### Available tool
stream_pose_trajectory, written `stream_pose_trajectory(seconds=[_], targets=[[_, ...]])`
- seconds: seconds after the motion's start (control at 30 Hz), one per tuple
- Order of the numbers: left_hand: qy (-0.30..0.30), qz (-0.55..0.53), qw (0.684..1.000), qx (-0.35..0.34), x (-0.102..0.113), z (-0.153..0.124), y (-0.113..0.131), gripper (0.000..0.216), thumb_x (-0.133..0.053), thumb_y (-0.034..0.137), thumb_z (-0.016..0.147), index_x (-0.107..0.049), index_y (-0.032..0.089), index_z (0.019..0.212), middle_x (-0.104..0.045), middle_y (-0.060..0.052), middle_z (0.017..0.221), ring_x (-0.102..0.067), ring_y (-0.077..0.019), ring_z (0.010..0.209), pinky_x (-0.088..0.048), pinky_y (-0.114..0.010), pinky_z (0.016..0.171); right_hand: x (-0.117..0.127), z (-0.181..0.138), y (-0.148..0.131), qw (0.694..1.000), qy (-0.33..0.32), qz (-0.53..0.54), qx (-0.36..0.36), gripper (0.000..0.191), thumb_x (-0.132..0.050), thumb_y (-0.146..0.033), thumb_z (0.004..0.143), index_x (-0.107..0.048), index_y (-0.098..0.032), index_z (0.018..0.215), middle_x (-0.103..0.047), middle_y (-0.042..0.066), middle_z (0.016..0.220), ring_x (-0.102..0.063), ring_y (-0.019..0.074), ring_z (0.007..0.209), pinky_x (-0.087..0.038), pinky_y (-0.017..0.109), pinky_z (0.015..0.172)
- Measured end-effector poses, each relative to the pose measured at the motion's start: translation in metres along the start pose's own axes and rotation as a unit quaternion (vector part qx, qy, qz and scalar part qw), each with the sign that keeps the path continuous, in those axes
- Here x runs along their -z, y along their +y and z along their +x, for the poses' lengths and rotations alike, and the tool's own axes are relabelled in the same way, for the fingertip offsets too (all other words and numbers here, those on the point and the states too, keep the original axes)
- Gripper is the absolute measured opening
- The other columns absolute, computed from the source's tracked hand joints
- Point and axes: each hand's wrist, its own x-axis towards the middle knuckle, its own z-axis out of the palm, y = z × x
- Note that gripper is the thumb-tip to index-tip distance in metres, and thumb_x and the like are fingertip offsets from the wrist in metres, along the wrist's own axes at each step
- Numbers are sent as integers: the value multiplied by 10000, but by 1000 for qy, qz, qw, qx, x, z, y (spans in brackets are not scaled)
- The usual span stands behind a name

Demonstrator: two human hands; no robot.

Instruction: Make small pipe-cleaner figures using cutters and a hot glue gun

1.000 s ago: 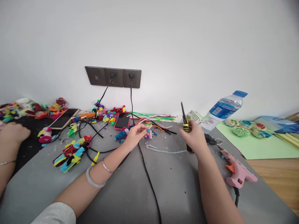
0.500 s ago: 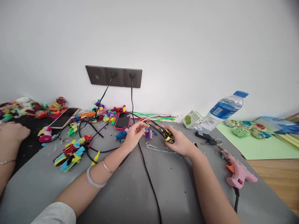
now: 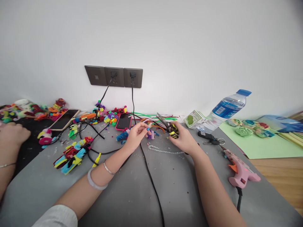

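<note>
My left hand (image 3: 137, 135) is closed in a pinch over the table, thumb and forefinger together on a small pale strip (image 3: 149, 125) too small to make out fully. To its right, my right hand (image 3: 186, 138) grips scissors (image 3: 174, 130) with yellow-and-black handles, their blades pointing up and left toward the wall. A purple fuzzy piece (image 3: 151, 135) lies between the hands, and a blue fuzzy piece (image 3: 122, 136) is left of my left hand. Below my right hand stretches a silvery tinsel pipe cleaner (image 3: 163, 150). Green and other coloured pipe cleaners (image 3: 169, 119) lie behind the hands.
Black cables (image 3: 151, 183) cross the grey table. Pipe-cleaner figures (image 3: 71, 156) and phones (image 3: 123, 121) are on the left. A tilted water bottle (image 3: 224, 110), a small carton (image 3: 193, 119), keys (image 3: 214, 141) and a pink glue gun (image 3: 243, 173) stand or lie right. Another person's hand (image 3: 15, 135) rests far left.
My right hand has drawn the scissors right, away from my left hand, and the blades now point more upward. My left hand has stayed almost in place.
</note>
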Motion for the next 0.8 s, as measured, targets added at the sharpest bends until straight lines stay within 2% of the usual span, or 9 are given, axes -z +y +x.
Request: stream_pose_trajectory(seconds=[0.13, 0.23, 0.3, 0.4, 0.47, 0.53, 0.63, 0.8], targets=[[-9, -53, 998, 41, 0, 1, -3, 410, -674, 540, 799, -513, 184, 922, -761, -76, 776, -674, -152, 618, -503, -266, 598, -11, 2, 17, 987, 100, -65, -109, 560, -585, -320, 744, -512, -184, 1283, -630, 161, 1186, -590, 334, 1062, -464, 454, 873], [-25, -75, 995, 59, -1, 1, -5, 440, -688, 543, 784, -472, 192, 939, -764, -72, 766, -687, -160, 624, -490, -257, 586, -18, 2, 25, 965, 98, -154, -190, 585, -611, -345, 736, -545, -162, 1288, -577, 200, 1231, -537, 411, 1136, -423, 555, 913], [-38, -76, 994, 62, -2, 0, -5, 444, -692, 532, 787, -446, 199, 947, -759, -58, 751, -664, -142, 586, -467, -245, 569, -20, 3, 25, 961, 98, -152, -207, 538, -620, -344, 736, -594, -161, 1241, -575, 197, 1197, -534, 418, 1123, -409, 582, 924], [-59, -63, 994, 64, -4, -2, -2, 420, -687, 506, 802, -425, 206, 936, -742, -33, 721, -613, -116, 525, -422, -233, 538, -19, 5, 16, 981, 142, -16, -127, 368, -592, -373, 800, -661, -183, 1107, -608, 159, 1139, -565, 343, 1081, -423, 529, 954], [-76, -50, 994, 64, -6, -3, 1, 390, -679, 478, 818, -419, 206, 922, -727, -23, 688, -594, -110, 514, -421, -236, 543, -19, 7, 4, 980, 125, 140, -58, 294, -553, -404, 866, -674, -207, 1047, -653, 114, 1083, -607, 271, 995, -466, 448, 917], [-94, -38, 993, 61, -7, -4, 3, 370, -674, 454, 829, -410, 207, 910, -718, -22, 667, -592, -111, 521, -426, -237, 551, -22, 7, -9, 958, 47, 279, -40, 288, -556, -448, 891, -678, -218, 1015, -686, 76, 980, -631, 223, 860, -500, 388, 827], [-122, -26, 991, 52, -7, -5, 3, 364, -667, 451, 835, -405, 206, 899, -715, -27, 675, -623, -122, 564, -423, -231, 553, -31, 7, -24, 921, -42, 385, -43, 282, -629, -476, 863, -679, -212, 948, -678, 47, 871, -616, 184, 756, -505, 342, 753], [-157, 3, 987, 48, -7, -8, 2, 365, -641, 476, 853, -412, 196, 900, -709, -30, 688, -629, -119, 605, -419, -227, 590, -40, 6, -32, 884, -69, 461, -32, 284, -721, -474, 808, -639, -205, 838, -638, 16, 784, -590, 154, 719, -488, 304, 722]])
